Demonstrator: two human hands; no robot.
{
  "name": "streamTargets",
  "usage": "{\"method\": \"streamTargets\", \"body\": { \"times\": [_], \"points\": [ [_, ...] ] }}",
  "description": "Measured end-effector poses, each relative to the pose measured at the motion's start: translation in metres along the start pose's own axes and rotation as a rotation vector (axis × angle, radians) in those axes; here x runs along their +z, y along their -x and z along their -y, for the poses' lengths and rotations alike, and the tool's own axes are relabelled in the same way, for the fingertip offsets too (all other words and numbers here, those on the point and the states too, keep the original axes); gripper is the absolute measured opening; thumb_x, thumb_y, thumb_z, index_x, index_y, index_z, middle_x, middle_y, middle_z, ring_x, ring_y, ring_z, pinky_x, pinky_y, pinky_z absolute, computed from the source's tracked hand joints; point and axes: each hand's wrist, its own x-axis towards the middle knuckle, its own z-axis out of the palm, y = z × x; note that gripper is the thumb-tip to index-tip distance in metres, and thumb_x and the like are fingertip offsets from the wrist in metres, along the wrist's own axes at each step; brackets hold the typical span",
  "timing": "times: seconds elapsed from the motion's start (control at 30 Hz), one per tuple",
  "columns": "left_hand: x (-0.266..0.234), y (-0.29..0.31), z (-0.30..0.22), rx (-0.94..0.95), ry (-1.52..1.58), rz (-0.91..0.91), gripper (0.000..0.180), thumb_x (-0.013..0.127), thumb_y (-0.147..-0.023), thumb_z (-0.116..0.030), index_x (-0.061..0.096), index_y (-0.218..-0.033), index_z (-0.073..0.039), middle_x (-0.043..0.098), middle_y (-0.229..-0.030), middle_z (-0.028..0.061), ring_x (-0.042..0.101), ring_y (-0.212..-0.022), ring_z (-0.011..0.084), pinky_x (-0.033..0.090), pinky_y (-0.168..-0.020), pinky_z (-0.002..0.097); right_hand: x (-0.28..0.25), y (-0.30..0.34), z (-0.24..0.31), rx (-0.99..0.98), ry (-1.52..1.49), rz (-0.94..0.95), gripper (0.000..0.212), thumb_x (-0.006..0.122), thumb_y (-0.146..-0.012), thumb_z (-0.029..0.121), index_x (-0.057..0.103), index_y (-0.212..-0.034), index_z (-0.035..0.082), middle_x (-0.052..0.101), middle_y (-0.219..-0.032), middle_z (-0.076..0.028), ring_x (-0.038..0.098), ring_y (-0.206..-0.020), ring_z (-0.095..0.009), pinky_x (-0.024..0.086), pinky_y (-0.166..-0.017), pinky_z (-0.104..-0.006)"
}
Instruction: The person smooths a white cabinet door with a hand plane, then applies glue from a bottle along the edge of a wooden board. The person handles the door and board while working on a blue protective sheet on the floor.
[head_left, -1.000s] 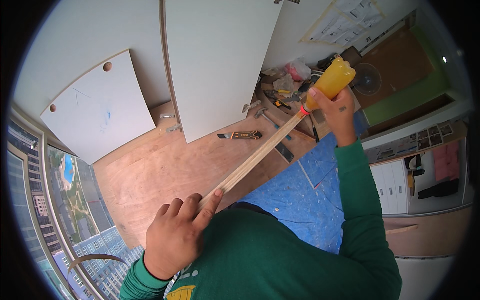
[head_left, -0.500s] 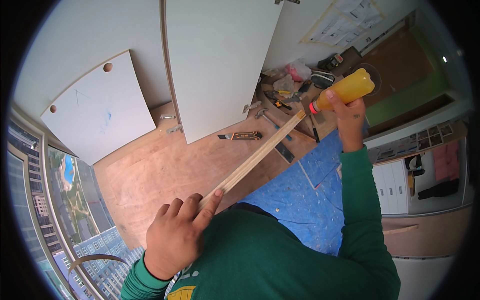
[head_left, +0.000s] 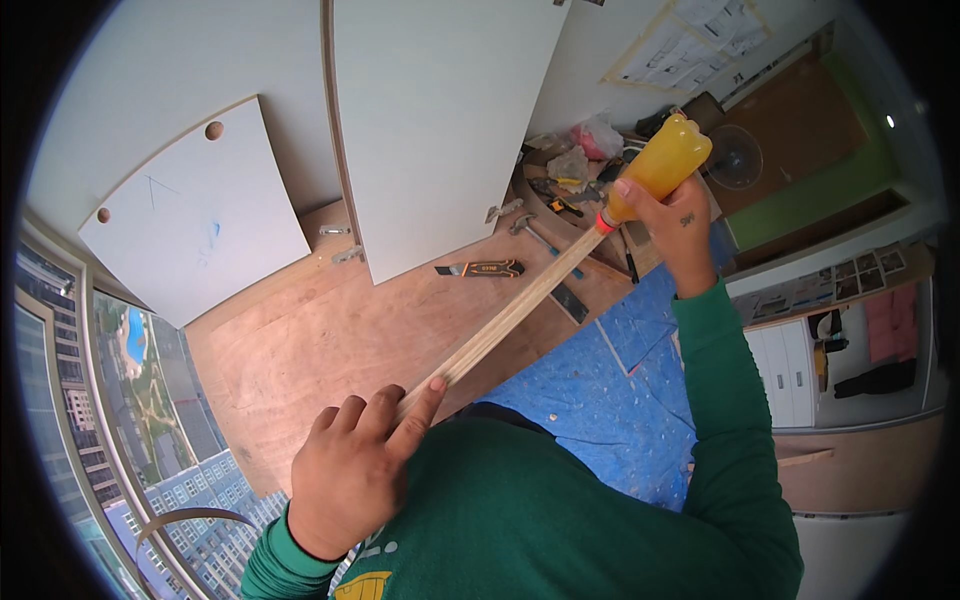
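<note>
My left hand is closed around the near end of a long, pale strip of wood, which slants away to the upper right over the work surface. In my right hand is a clear plastic bottle of yellow liquid, possibly glue, tipped with its red cap end down. That end meets the far tip of the strip; whether it touches or sits just over it I cannot tell. Beyond the strip lie a utility knife with a black and orange handle and a hammer.
A reddish plywood top spreads beneath the strip. Tall white panel and a white board with round holes stand behind it. Tools and a plastic bag crowd the far corner. Blue sheeting covers the floor; windows are at left.
My right hand has moved a little left, bringing the bottle's red cap end to the strip's far tip. The bottle is tilted more steeply. My left hand and the strip stay nearly still.
</note>
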Motion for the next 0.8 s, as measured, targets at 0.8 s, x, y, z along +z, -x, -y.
{"method": "streamTargets", "body": {
  "times": [0.8],
  "points": [
    [-0.003,-0.001,-0.006,-0.019,0.019,-0.037,0.073,0.065,-0.083,0.001,0.063,-0.154,-0.018,0.074,-0.122,0.0103,0.068,-0.094,0.0278,0.056,-0.083,0.0386,-0.010,-0.012,-0.023,0.135,0.270,-0.150,0.039,0.092,-0.091,0.022,0.071,-0.114,-0.002,0.077,-0.104,-0.007,0.073,-0.091,-0.015,0.060,-0.081,-0.0325]
  ]
}}
